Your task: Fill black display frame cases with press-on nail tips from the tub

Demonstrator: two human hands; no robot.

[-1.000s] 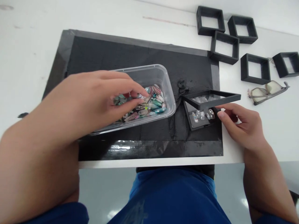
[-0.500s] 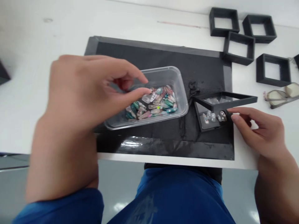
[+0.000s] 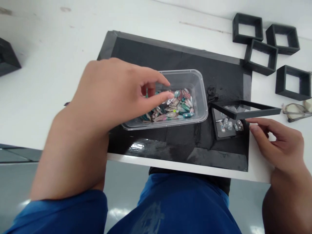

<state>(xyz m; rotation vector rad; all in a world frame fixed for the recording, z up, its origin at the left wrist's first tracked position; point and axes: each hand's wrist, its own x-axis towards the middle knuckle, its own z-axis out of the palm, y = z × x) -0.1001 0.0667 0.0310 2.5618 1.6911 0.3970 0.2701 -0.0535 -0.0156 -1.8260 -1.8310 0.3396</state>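
My left hand [image 3: 117,92] hovers over a clear plastic tub [image 3: 204,107], thumb and index finger apart with nothing visible between them. Inside the tub lies a pile of decorated false nails [image 3: 181,109], teal, pink and clear; the hand hides its left part. To the right, a black display frame [image 3: 255,113] stands hinged partly open, its upper half tilted. Several pale, shiny false nails [image 3: 229,125] lie in its lower half. My right hand [image 3: 284,143] rests on the table, thumb and index finger pinched at the frame's right edge.
Several black square frames [image 3: 263,65] stand at the back right, with eyeglasses [image 3: 296,109] in front of them. A black mat [image 3: 156,53] is taped to the white table [image 3: 60,42]. Another black object [image 3: 8,58] sits at the far left edge.
The whole view has shifted, moving the table items mostly rightward. My left hand has come slightly further right over the tub, fingers still apart. My right hand stays at the display frame.
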